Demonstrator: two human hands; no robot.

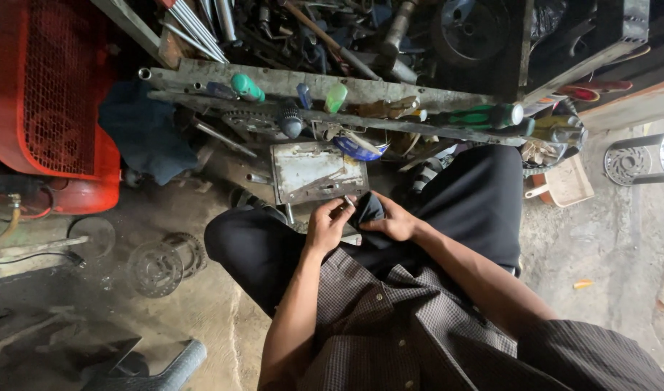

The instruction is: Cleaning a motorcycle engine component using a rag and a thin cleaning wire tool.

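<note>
While the left hand (324, 226) pinches a small metal part (344, 205), fingers closed, the right hand (394, 221) grips a dark rag (366, 210) against it at 12 o'clock of the lap; wiping looks underway, finish unclear.

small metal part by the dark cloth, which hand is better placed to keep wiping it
Probably right. The right hand already grips the dark cloth bunched against the small metal part, while the left hand pinches that part and steadies it.
</note>
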